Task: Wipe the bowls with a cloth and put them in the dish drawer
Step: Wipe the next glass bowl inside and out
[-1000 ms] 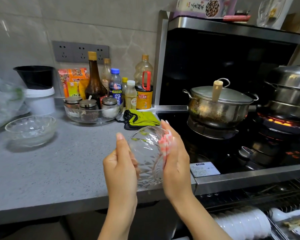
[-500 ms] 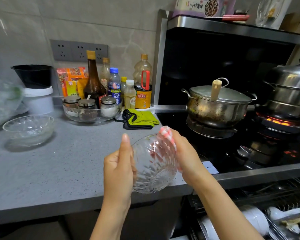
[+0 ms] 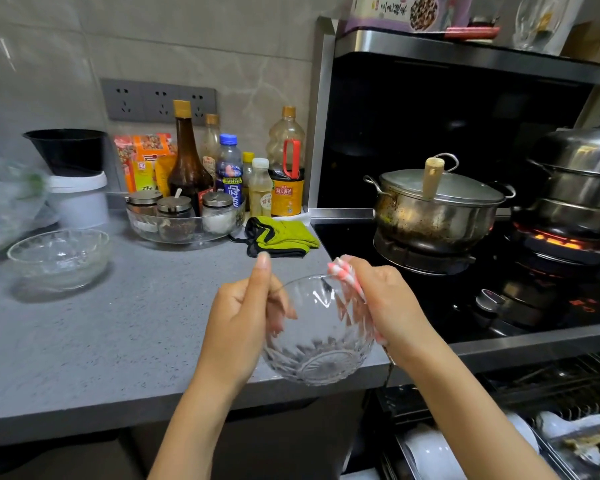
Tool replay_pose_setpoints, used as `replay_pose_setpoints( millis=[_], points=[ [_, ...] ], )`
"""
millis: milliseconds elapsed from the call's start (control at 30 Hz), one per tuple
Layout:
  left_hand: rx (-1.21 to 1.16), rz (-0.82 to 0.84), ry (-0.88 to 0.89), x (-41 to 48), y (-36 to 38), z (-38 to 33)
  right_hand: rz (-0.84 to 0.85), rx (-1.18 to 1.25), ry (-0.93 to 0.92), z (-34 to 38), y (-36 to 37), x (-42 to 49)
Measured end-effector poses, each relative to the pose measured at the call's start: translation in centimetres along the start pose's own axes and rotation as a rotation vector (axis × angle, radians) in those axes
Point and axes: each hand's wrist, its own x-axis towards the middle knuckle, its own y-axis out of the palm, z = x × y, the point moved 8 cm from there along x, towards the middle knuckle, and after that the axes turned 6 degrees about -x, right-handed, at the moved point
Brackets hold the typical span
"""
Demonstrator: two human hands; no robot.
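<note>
A clear cut-glass bowl (image 3: 317,336) is held in the air in front of the person, just over the front edge of the grey surface (image 3: 84,341), with its opening turned up and a little toward the camera. The left hand (image 3: 243,318) grips the left side of the bowl: the thumb points up outside the rim and the other fingers (image 3: 280,311) are curled inside, seen through the glass. The right hand (image 3: 387,308) is on the right side of the rim, and its fingers are closed around a pink and white cloth (image 3: 347,282), which they press against the inner wall of the bowl.

A 2nd glass bowl (image 3: 59,256) stands upright on the surface at the far left, well apart from the hands. Behind the held bowl lies a green and black cloth (image 3: 281,237), close to the corner of the stove. Further back, a glass tray (image 3: 184,226) carries 3 spice jars, and several bottles stand beside it against the wall.

On the stove to the right, a steel pot (image 3: 437,209) with a lid sits on the near burner, and a steamer (image 3: 582,181) sits over a lit flame. At the lower right, the dish drawer (image 3: 551,431) is open, with white dishes (image 3: 430,448) inside.
</note>
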Motion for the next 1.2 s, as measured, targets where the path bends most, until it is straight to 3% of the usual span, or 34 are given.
replay_pose_setpoints(
  millis=[100, 200, 367, 500, 600, 667, 767, 833, 900, 1067, 1200],
  points=[
    [0.119, 0.113, 0.028, 0.2, 1.5, -0.8, 0.045, -0.076, -0.022, 1.0, 1.0, -0.4],
    [0.145, 0.119, 0.073, 0.0, 2.1, -1.3, -0.012, -0.052, -0.101, 1.0, 0.7, -0.5],
    [0.005, -0.152, -0.018, -0.5, 0.0, 0.0, -0.119, 0.044, -0.28, -0.4, 0.9, -1.6],
    [-0.073, -0.288, -0.05, -1.0, 0.1, 1.4, -0.277, -0.406, -0.585, 0.5, 2.5, -3.7],
    [-0.121, -0.261, -0.091, -1.2, 1.1, 2.1, -0.381, -0.678, -0.739, 2.1, 3.6, -4.4],
    [-0.092, -0.235, -0.073, -1.4, 1.4, 1.8, -0.312, -0.589, -0.675, 2.3, 2.9, -3.2],
    [-0.106, -0.289, -0.049, -1.9, 0.7, 1.2, -0.11, -0.19, -0.413, 0.7, 1.5, -0.6],
    [-0.124, -0.33, -0.031, -2.1, 0.1, 1.0, -0.1, -0.058, -0.34, -0.5, 1.3, -0.3],
    [-0.15, -0.365, -0.019, -2.1, -0.4, 1.0, -0.171, -0.077, -0.416, -0.7, 1.8, -1.7],
    [-0.094, -0.248, -0.011, -1.7, 0.9, 1.3, -0.351, -0.64, -0.711, 2.6, 3.6, -4.1],
    [-0.102, -0.244, -0.01, -1.9, 0.4, 0.8, -0.226, -0.417, -0.548, 2.3, 2.6, -1.9]
  ],
)
